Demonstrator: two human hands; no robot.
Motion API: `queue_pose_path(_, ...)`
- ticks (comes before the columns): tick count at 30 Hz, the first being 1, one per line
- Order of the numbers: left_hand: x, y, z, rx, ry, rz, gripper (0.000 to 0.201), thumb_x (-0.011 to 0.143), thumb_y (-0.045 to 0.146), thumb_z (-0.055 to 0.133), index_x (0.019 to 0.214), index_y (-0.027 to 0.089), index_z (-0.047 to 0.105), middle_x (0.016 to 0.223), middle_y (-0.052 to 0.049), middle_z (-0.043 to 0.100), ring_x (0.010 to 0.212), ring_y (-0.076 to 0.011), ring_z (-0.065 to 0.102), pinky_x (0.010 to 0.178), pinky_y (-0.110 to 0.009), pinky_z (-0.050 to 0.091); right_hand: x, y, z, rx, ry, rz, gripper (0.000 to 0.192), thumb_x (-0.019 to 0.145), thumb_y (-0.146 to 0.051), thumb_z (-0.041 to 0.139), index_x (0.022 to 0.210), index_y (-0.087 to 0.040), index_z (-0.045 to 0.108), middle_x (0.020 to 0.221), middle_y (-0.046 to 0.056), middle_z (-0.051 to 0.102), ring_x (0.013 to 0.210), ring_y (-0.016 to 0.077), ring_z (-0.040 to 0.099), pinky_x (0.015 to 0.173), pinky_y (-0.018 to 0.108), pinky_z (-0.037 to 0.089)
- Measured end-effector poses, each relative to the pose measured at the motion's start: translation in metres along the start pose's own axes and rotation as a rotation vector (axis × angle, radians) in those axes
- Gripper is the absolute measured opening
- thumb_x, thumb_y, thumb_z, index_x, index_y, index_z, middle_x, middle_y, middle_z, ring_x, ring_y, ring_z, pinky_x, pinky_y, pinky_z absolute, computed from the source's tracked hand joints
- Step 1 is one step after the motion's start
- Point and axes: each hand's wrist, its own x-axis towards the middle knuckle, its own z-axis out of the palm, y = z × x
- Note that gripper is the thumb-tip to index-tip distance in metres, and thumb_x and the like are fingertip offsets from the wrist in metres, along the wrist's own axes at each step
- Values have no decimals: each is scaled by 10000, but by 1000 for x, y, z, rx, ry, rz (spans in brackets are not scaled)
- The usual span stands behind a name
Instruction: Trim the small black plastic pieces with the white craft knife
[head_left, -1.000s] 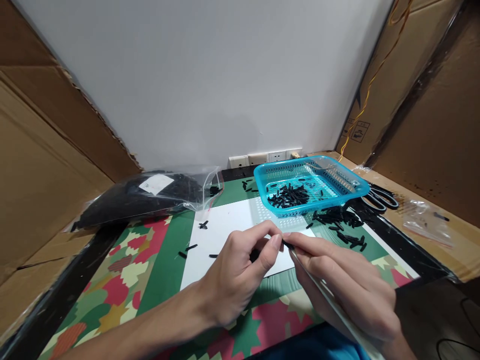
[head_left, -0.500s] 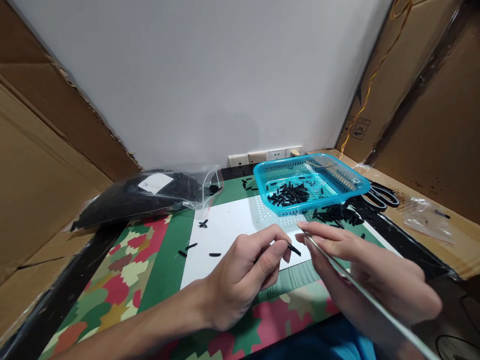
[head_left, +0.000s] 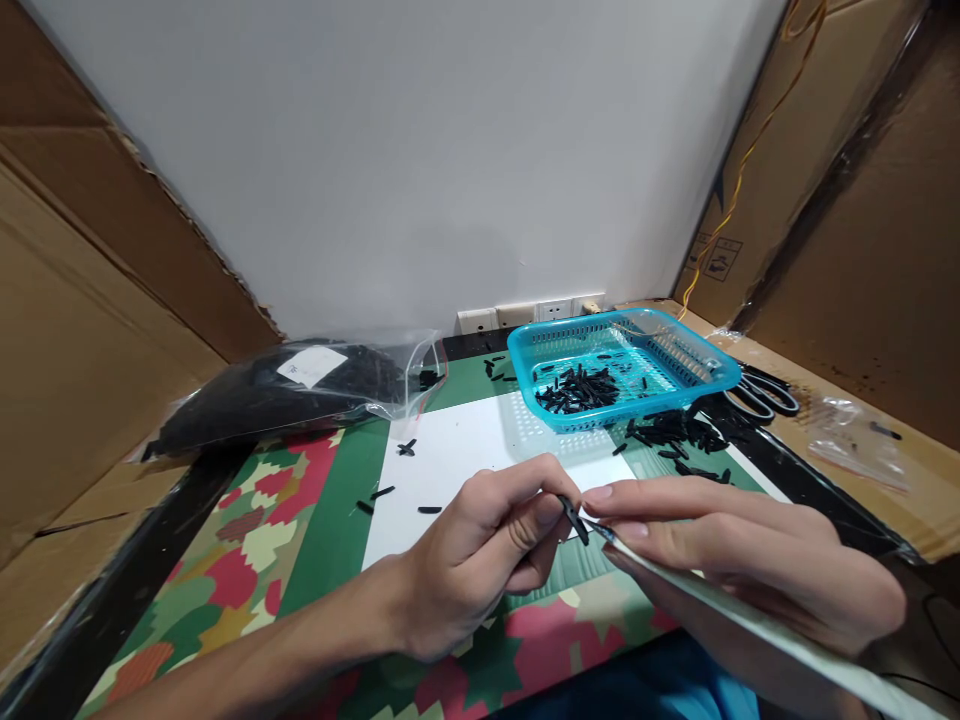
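Observation:
My left hand (head_left: 491, 555) is closed, pinching a small black strip (head_left: 575, 522) between thumb and forefinger. The strip's free end slants down toward the right. In my right hand (head_left: 742, 560) is a long, thin, pale tool (head_left: 720, 590) with a fine dark tip, held like a pen. That tip meets the black strip, or comes very close to it; I cannot tell which. Both hands are above the near edge of a white sheet (head_left: 442, 435), where a few more black strips (head_left: 430, 510) lie to the left.
A blue plastic basket (head_left: 630, 412) holds many black strips, and a loose pile (head_left: 679, 435) lies in front of it. Left stands a full zip bag (head_left: 300, 400). Scissors (head_left: 761, 393) and a small clear bag (head_left: 855, 445) are at right. Cardboard walls (head_left: 97, 240) flank the table.
My right hand has moved slightly, bringing the pale tool's tip down to the black strip. The strip now tilts more steeply downward in my left hand. More of the loose pile shows.

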Motion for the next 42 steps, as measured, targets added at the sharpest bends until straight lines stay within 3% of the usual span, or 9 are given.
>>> queue_pose_path(10,1,-5,-3,18,-1,12,339,1138,468,472,1056,171,613,583,90,360,486,-74,292,457,-203,227,1,3,1,11,-40,-12,331,888,-8,754,1106,-253,803,1112,73,859,873,259,847,682,321,697)
queue_pose_path(15,2,-18,-12,186,171,214,280,1135,400,492,1026,181,627,576,74,391,477,-79,313,464,-221,240,1,19,-2,-254,-3,-62,160,960,-139,718,1071,-244,766,782,13,791,599,179,736,548,259,547)
queue_pose_path(17,2,-23,-16,255,232,291,271,1131,389,499,1032,184,646,569,76,382,469,-81,297,459,-227,224,-1,30,-5,-454,-89,-41,116,1004,-175,646,993,-232,746,639,-26,707,476,136,627,514,243,438)
queue_pose_path(19,1,-28,-19,292,278,325,274,1127,391,507,1045,185,667,565,77,372,463,-85,300,455,-229,223,-3,40,-7,-676,-273,-4,200,1005,-156,568,888,-229,713,543,-44,626,409,127,538,483,266,300)
queue_pose_path(23,0,-41,-22,303,367,370,275,1119,395,528,1098,182,703,572,75,382,459,-87,328,460,-228,240,-5,50,-3,-929,-552,85,220,895,-53,538,780,-230,595,548,-14,649,430,172,575,523,322,156)
queue_pose_path(27,-2,-53,-19,299,450,409,268,1113,389,550,1094,181,719,583,67,413,468,-83,332,474,-231,249,-2,49,5,-983,-634,141,242,854,8,577,800,-226,562,601,-2,694,484,199,644,543,321,137)
queue_pose_path(32,0,-55,-12,204,412,354,241,1113,382,548,1085,196,699,555,78,398,465,-88,339,467,-224,245,1,48,11,-1033,-722,164,273,863,48,576,820,-221,589,607,0,695,515,207,666,547,327,143)
queue_pose_path(42,4,-61,-9,166,358,261,302,1125,425,517,1088,166,668,573,92,352,471,-81,292,448,-225,222,-10,64,12,-968,-696,163,225,956,-38,587,853,-217,677,783,12,715,597,188,671,537,340,187)
